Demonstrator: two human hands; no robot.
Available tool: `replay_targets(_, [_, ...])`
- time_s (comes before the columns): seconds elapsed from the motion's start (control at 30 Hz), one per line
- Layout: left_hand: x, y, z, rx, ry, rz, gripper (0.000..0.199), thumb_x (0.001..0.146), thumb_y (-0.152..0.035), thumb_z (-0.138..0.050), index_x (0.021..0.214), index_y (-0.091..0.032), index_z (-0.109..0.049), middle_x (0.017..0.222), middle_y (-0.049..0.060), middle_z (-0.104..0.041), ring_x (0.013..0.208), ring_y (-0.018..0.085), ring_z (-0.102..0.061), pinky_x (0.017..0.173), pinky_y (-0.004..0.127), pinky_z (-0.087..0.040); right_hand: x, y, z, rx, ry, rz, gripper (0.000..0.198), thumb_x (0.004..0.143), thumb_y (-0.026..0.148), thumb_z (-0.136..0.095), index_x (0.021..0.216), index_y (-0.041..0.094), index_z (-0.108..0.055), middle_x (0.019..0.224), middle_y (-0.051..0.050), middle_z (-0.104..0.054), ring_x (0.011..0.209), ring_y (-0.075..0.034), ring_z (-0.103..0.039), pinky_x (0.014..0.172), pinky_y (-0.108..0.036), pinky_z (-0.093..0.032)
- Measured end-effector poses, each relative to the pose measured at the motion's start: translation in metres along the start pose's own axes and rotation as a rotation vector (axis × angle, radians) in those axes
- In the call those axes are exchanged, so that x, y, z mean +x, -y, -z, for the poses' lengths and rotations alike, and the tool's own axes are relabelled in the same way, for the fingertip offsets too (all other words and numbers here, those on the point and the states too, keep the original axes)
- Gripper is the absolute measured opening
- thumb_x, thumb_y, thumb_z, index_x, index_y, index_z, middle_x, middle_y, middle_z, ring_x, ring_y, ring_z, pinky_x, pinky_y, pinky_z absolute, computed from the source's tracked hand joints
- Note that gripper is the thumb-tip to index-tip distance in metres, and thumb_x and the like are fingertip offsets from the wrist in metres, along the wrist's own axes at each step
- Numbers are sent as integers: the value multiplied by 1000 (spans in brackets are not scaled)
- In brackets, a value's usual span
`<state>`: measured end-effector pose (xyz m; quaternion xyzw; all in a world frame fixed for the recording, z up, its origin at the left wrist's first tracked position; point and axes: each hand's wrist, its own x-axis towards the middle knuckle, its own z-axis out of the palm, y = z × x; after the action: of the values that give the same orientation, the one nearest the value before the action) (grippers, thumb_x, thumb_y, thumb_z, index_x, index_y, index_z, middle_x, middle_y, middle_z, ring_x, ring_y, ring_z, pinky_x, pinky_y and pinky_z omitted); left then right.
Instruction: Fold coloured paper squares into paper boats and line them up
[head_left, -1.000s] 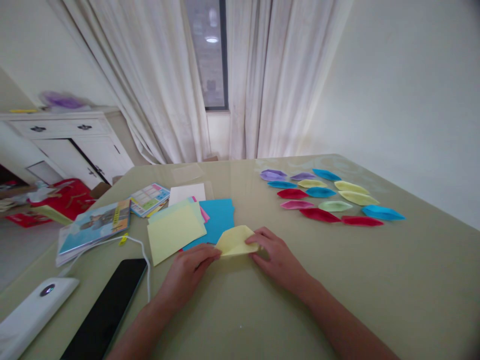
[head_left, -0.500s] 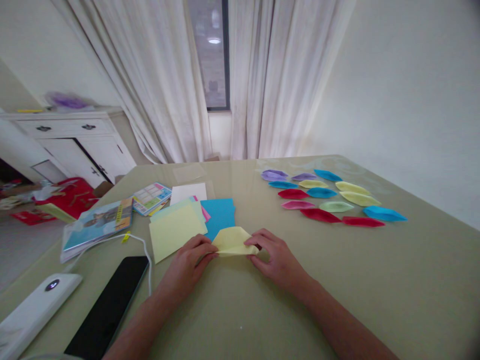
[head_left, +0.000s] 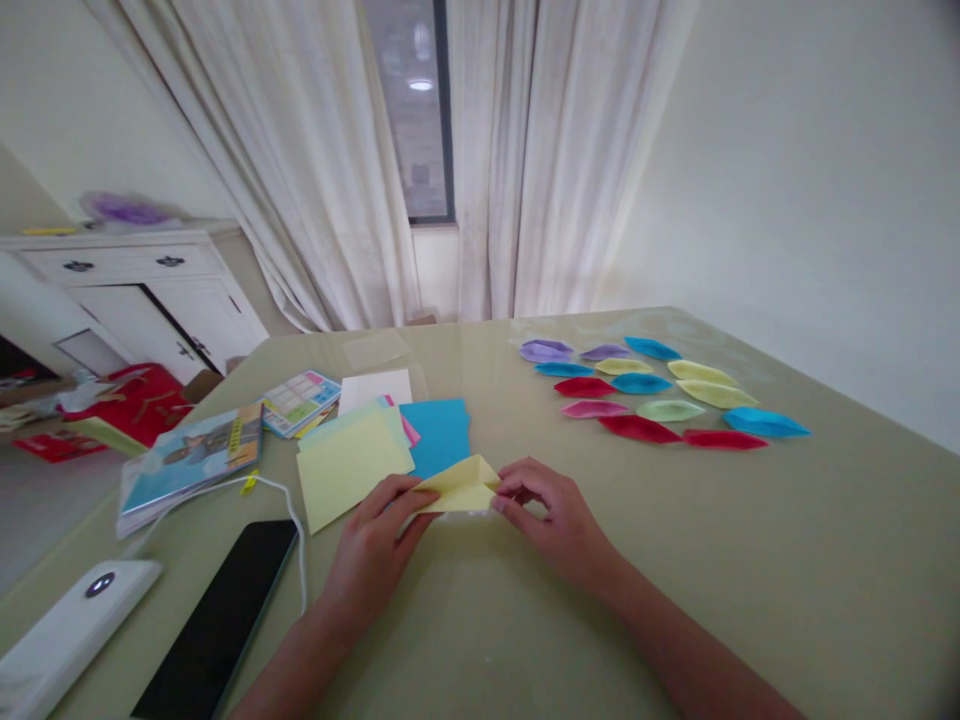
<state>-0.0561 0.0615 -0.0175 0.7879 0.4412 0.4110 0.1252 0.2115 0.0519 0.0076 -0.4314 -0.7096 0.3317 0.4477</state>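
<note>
A partly folded sheet of yellow paper is held between my two hands near the middle of the table. My left hand is closed on its left end, thumb and fingers pinching it. On the right end, my right hand pinches the paper near a corner with thumb and fingertips. Just behind lie a blue sheet and a stack of pale yellow and green sheets. Several folded paper boat-like shapes, among them a red one and a blue one, lie in loose rows at the back right.
At the left are a black phone, a white power bank with a white cable, and books. A colourful card and a white sheet lie farther back. The tabletop extends right towards the wall.
My left hand has shifted its hold, its thumb now over the paper. The yellow paper is tilted, with its back edge drawn into a point. The view has shifted slightly.
</note>
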Motion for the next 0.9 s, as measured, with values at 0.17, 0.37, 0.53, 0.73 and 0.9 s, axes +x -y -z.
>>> replay_targets(0.17, [0, 0, 0, -12, -46, 29, 14, 102, -30, -66, 106, -25, -79, 110, 4, -73, 101, 21, -74, 95, 32, -59, 2, -4, 3, 79, 26, -79, 12, 96, 25, -71, 93, 20, -81, 107, -8, -71, 94, -19, -71, 79, -28, -58])
replay_targets(0.37, [4, -1, 1, -38, -70, 52, 13, 99, -29, -69, 101, -25, -81, 105, 3, -73, 95, 20, -75, 85, 29, -62, 0, -10, 3, 159, 68, -73, 10, 94, 29, -76, 94, 21, -82, 114, -8, -67, 93, -17, -69, 81, -28, -58])
replay_targets(0.53, [6, 2, 0, -68, -33, 36, 13, 98, -27, -68, 100, -25, -81, 103, 3, -73, 92, 20, -75, 78, 26, -61, 1, -12, 5, 266, 90, -91, 15, 89, 37, -84, 88, 22, -83, 116, -8, -65, 103, -20, -69, 83, -30, -58])
replay_targets(0.73, [5, 5, 0, -92, 25, -20, 15, 102, -30, -68, 102, -27, -83, 104, 3, -73, 95, 20, -74, 86, 26, -58, 2, -11, 5, 247, 3, 29, 22, 88, 32, -87, 106, 25, -77, 125, -8, -66, 96, -18, -69, 76, -28, -58])
replay_targets(0.9, [7, 2, 1, -103, 70, -65, 21, 105, -35, -65, 97, -26, -82, 99, 3, -72, 91, 18, -73, 82, 23, -57, -1, -13, 6, 9, 23, 145, 19, 94, 29, -80, 114, 27, -79, 135, -11, -62, 110, -23, -68, 90, -35, -59])
